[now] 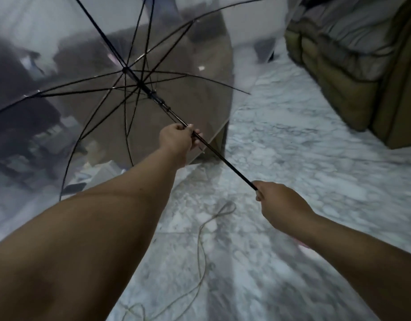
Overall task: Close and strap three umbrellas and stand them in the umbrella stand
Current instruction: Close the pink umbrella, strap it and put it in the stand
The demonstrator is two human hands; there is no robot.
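Note:
A clear plastic umbrella [88, 66] with black ribs is open and fills the upper left of the view, tilted away from me. Its black shaft [225, 158] runs down to the right. My left hand [179, 142] is closed around the shaft just below the runner. My right hand [281, 205] grips the shaft's lower end, and the handle is hidden inside it. A second clear canopy edge [258, 3] shows at the top. No umbrella stand is in view.
The floor [292, 147] is white and grey marble. An olive sofa [353, 72] with grey cushions stands at the right. A thin cord [204, 230] lies looped on the floor between my arms. Dark furniture shows blurred through the canopy at left.

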